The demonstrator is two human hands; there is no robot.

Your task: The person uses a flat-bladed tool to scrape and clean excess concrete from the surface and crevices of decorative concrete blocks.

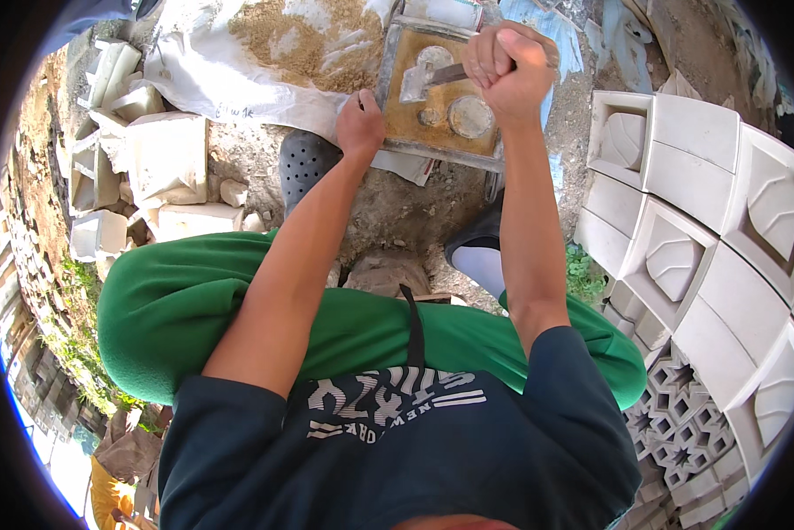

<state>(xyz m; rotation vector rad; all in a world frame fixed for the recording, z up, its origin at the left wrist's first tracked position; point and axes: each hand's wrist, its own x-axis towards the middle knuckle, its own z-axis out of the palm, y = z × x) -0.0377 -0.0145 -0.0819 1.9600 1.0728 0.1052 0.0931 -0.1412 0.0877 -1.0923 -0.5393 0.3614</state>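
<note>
A shallow rectangular mould frame [446,154] lies on the ground at the top middle, filled with tan sandy material and pale round and square shapes. My right hand [514,69] is closed in a fist above its right side. It grips a dark flat-bladed tool [448,74], whose blade points left over a whitish patch in the mould. The tool's handle is hidden in my fist. At the frame's left edge is my left hand [360,125], its fingers curled; whatever they hold, if anything, is hidden.
A white sack [211,84] with sandy powder [313,44] spreads at the upper left. Pale cast blocks [169,159] are heaped at the left. Stacked cream blocks [693,132] with leaf reliefs and star-patterned lattice blocks [680,415] stand at the right. My legs frame the ground below.
</note>
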